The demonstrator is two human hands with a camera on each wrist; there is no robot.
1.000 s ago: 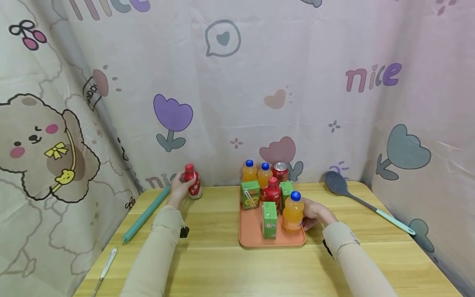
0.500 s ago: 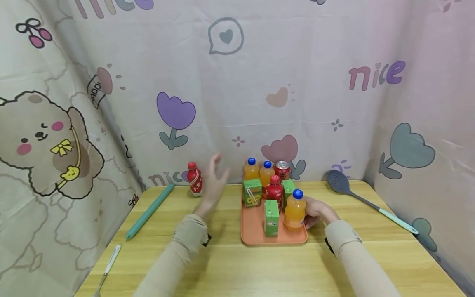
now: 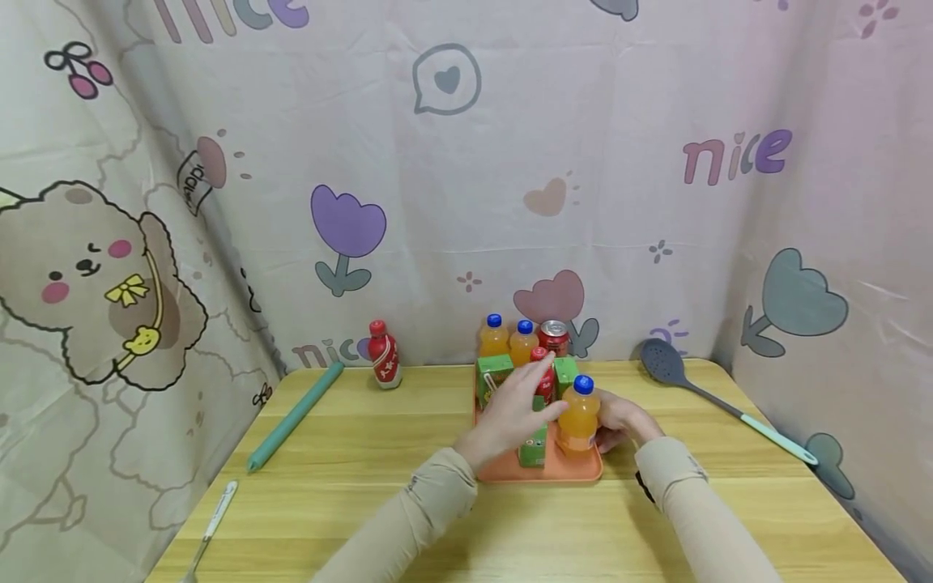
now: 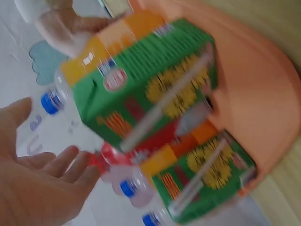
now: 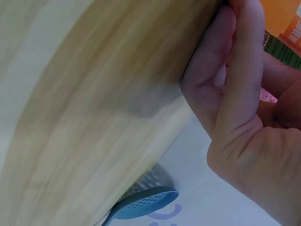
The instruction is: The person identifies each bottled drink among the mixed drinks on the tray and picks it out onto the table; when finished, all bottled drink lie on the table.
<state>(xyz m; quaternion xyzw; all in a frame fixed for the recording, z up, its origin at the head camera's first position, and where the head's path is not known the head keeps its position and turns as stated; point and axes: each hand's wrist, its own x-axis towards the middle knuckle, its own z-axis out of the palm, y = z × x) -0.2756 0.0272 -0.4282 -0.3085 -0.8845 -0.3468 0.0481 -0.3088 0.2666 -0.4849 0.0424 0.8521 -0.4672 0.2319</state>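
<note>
Left hand (image 3: 506,417), thumb and fingers apart and holding nothing, hovers above the tray (image 3: 568,469), near the green carton (image 3: 533,452) at six o'clock. At four stands an orange bottle (image 3: 579,423), the right hand (image 3: 619,419) just outside it, grip unclear. Farther, at ten, stands a lone red bottle (image 3: 385,360). Likely a reaching step; grasping would call for threading fingers between drinks.
</note>
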